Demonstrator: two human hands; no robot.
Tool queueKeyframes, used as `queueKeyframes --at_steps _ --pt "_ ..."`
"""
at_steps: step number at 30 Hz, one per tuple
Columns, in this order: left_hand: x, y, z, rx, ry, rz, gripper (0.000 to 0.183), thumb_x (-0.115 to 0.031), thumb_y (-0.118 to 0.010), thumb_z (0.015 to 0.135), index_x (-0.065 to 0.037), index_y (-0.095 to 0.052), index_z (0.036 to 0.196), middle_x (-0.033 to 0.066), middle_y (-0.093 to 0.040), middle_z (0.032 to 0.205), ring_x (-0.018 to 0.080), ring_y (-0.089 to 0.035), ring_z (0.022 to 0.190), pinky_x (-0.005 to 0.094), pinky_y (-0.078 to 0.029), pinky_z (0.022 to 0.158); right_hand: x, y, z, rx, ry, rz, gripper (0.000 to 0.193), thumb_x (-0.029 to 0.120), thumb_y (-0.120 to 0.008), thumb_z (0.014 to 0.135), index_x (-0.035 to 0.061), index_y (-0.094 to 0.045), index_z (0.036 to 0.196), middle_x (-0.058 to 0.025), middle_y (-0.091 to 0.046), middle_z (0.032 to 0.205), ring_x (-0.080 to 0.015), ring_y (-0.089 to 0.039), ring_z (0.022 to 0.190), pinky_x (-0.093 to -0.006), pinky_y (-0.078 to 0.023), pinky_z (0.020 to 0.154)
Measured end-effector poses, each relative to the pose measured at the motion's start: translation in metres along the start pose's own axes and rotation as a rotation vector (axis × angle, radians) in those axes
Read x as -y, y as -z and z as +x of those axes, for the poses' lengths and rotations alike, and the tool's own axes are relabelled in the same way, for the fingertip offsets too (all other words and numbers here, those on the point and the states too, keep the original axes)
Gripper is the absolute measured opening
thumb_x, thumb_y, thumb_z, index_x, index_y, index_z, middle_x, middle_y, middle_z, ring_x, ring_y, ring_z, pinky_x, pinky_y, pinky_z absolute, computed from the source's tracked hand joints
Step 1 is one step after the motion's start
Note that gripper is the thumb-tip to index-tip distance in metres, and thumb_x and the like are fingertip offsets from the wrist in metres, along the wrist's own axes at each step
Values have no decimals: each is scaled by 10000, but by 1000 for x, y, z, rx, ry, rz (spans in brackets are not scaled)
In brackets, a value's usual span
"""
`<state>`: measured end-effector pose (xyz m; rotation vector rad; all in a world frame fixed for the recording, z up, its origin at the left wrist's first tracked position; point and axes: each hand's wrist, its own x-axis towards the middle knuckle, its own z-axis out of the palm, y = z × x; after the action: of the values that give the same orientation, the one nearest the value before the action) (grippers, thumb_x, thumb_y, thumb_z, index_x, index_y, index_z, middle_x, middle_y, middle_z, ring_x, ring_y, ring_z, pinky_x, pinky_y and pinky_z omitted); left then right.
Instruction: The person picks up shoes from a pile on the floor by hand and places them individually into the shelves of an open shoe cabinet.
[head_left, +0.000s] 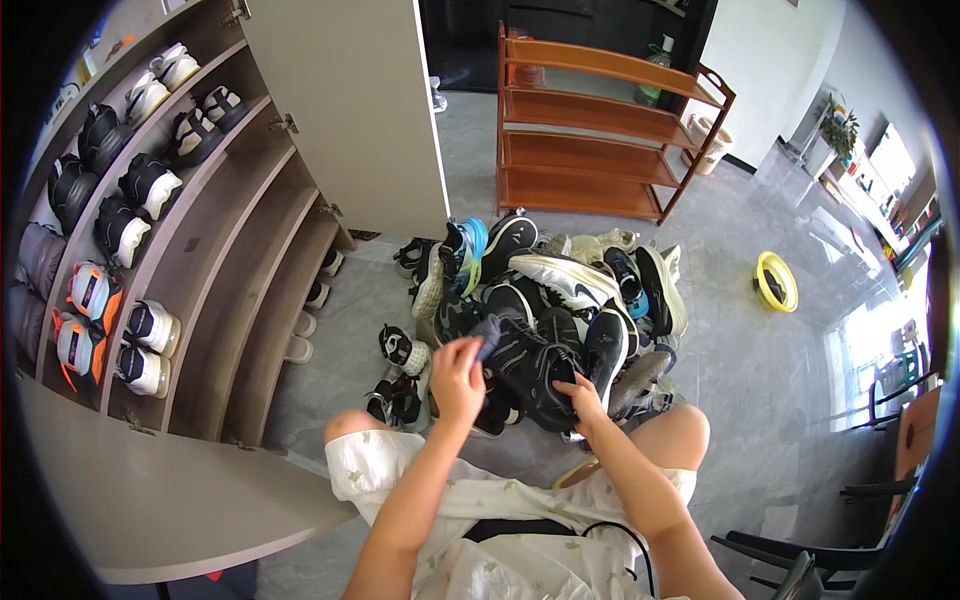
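While the right hand [590, 405] pinches the black shoe [530, 372] at its opening, the left hand [460, 382], fingers pinching a blurred dark cloth [488, 338], should wipe lightly, in short strokes.

The dark thing [488, 338] in the left fingers [467, 353] is blurred, and the piled shoes [560, 325] partly hide one another.

Head view, through the left of two wide fisheye cameras worn side by side on the person's head. The camera looks steeply down and forward over the lap [390, 465], with the forearms [640, 490] entering from the near edge. The left hand [460, 378] and right hand [584, 400] fall near the centre, at arm's reach. The wide field extends to a wooden rack [590, 152] on the far side; a shoe cabinet [245, 230] curves along the left rim.
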<state>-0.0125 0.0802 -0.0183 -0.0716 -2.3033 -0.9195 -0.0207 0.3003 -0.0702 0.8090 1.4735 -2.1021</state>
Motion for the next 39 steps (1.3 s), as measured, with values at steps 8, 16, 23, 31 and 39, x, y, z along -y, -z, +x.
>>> queueKeyframes --at_steps 8,16,23,31,39 --pt "-22 -22 -39 193 28 -234 403 46 -633 707 -102 -655 1081 94 -601 1082 327 -572 989 413 -467 874 -2 -1 4 83 86 -37 390 80 -629 837 16 -577 1219 -95 -666 1079 -189 -638 929 -292 -483 834" --pt "12 -4 2 -71 62 32 416 44 -649 710 -89 -636 1103 110 -613 1074 348 -551 975 429 -448 857 -4 -8 -1 129 240 -192 341 79 -626 830 11 -602 1163 -70 -669 1016 -162 -620 906 -267 -468 812" --pt "-3 -8 -20 80 96 -286 348 -3 -681 728 -75 -658 1068 107 -636 1058 334 -574 955 405 -461 861 1 -7 -5 102 328 -257 320 60 -639 836 9 -602 1150 -58 -662 976 -159 -600 893 -277 -457 828" --pt "-1 -12 -19 120 35 -118 459 57 -635 684 -79 -623 1122 107 -605 1182 356 -534 1023 439 -440 916 -9 -7 -7 156 668 -604 286 42 -652 820 0 -619 1101 -65 -659 936 -142 -586 895 -265 -447 842" --pt "11 4 8 -75 35 -60 416 35 -638 696 -89 -654 1092 107 -611 1143 346 -538 1002 429 -444 895 3 -14 -20 113 763 -788 341 -3 -635 793 35 -631 1131 -120 -687 991 -208 -645 930 -297 -478 862"
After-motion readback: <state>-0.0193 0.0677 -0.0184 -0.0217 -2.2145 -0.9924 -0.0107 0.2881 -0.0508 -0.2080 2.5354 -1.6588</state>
